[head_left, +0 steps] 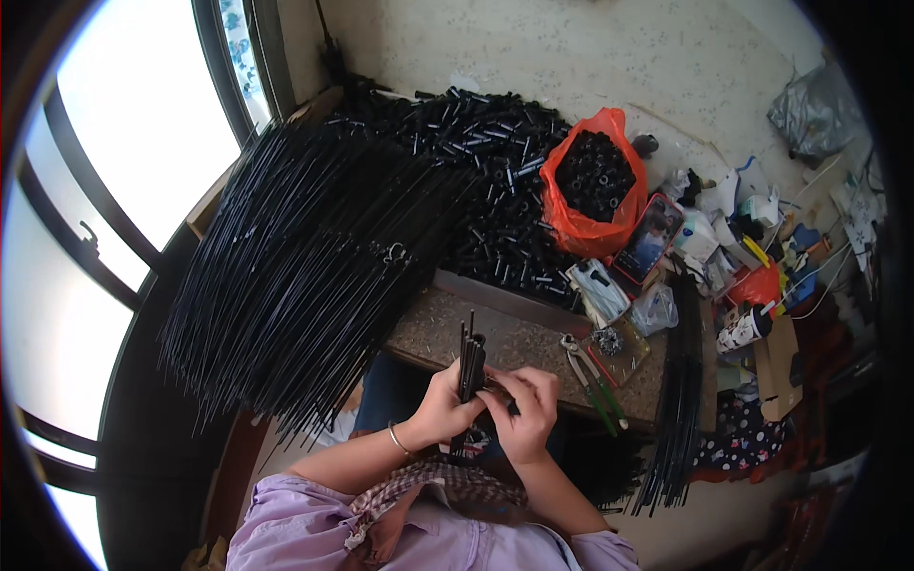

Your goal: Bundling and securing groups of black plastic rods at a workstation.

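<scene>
In front of my chest, my left hand is closed around a small upright bundle of black rods. Their thin ends stick up above the fist at uneven heights. My right hand is beside it, its thumb and fingertips brought together against the bundle's right side. Whatever sits between those right fingertips is hidden. A large fanned heap of long thin black rods covers the table to the left. Short black tubular pieces are piled behind and to the right of it.
An orange-red plastic bag holds more black pieces. Near the table's front edge lie green-handled pincers. A phone, a clear bag, a patterned cup and clutter crowd the right. More black rods hang over the right edge.
</scene>
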Motion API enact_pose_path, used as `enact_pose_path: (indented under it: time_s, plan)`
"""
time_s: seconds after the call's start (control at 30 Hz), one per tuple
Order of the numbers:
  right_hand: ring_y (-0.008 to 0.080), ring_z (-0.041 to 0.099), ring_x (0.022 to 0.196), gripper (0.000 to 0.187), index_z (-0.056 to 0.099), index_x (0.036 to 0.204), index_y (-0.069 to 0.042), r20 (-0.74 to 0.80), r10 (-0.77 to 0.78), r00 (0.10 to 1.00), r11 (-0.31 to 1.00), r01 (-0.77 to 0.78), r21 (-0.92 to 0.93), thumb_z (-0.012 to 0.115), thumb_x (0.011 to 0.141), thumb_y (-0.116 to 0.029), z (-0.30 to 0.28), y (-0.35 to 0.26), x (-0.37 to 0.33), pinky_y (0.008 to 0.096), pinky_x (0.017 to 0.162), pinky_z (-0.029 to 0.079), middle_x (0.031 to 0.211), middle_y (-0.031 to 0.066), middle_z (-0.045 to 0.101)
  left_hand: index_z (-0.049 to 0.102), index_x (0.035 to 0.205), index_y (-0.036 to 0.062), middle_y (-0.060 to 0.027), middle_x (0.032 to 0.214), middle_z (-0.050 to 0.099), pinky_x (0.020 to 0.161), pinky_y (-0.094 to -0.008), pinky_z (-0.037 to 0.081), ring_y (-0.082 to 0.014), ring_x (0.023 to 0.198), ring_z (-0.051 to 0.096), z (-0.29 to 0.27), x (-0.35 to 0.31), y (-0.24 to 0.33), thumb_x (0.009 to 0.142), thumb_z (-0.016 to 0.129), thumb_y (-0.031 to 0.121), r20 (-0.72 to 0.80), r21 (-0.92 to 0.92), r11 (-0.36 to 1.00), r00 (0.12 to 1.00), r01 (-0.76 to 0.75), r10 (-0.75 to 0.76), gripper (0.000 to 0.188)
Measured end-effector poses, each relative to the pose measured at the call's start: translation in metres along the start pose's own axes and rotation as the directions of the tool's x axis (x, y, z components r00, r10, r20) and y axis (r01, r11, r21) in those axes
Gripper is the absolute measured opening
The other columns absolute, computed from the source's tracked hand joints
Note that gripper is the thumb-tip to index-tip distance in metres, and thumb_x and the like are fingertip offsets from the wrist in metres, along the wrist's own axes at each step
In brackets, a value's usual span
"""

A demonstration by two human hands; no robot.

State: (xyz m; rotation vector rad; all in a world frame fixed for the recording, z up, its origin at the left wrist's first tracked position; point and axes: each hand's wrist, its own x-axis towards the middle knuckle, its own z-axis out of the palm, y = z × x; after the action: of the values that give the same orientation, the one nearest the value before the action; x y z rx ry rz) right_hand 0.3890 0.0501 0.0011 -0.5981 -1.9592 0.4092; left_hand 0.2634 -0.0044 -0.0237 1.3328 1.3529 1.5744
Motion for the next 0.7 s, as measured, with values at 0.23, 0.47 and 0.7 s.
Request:
enact_pose_path:
  time_s: [0.23, 0.47, 0.7]
  plan:
    - [0.0235, 0.054, 0.067, 0.028, 0.065, 0.09, -0.002, -0.143, 0.096, 0.985, 0.979, -0.067, 0.195, 0.076, 0.064, -0.005, -0.025, -0.027, 0.021, 0.0315, 0.058, 0.046, 0.075, 0.0063, 0.057, 0.055, 0.092, -0.0014, -0.0106, 0.092, 0.062, 0.069, -0.0271, 0.048, -0.0159, 0.079, 0.059, 0.007, 0.028, 0.067, 0.071, 0.055, -0.007, 0.045, 0.057, 0.965, 0.967, -0.255, 0.252, 0.022]
    - [0.0319, 0.056, 0.088, 0.032, 0.063, 0.099, -0.001, 0.032, -0.104, 0.994, 0.946, 0.109, -0.304, 0.072, 0.069, -0.007, -0.096, 0.016, -0.009, 0.0379, 0.075, 0.047, 0.1, 0.0148, 0.058, 0.046, 0.079, 0.0036, -0.0134, 0.083, 0.063, 0.077, -0.0359, 0.047, -0.0239, 0.078, 0.062, -0.037, 0.022, 0.115, 0.077, 0.064, -0.002, 0.325, -0.251, 0.943, 0.899, -0.218, 0.295, 0.019]
    - [0.0351, 0.041, 0.116, 0.048, 0.049, 0.12, -0.01, 0.254, 0.654, 0.712, 0.473, -0.123, -0.872, 0.065, 0.075, -0.008, -0.102, 0.101, -0.083, 0.0425, 0.088, 0.04, 0.13, 0.0169, 0.036, 0.055, 0.088, 0.003, 0.0016, 0.065, 0.052, 0.053, -0.0219, 0.037, -0.0053, 0.057, 0.046, -0.013, 0.026, 0.103, 0.075, 0.07, 0.005, 0.118, -0.137, 0.961, 0.959, -0.24, 0.256, 0.02]
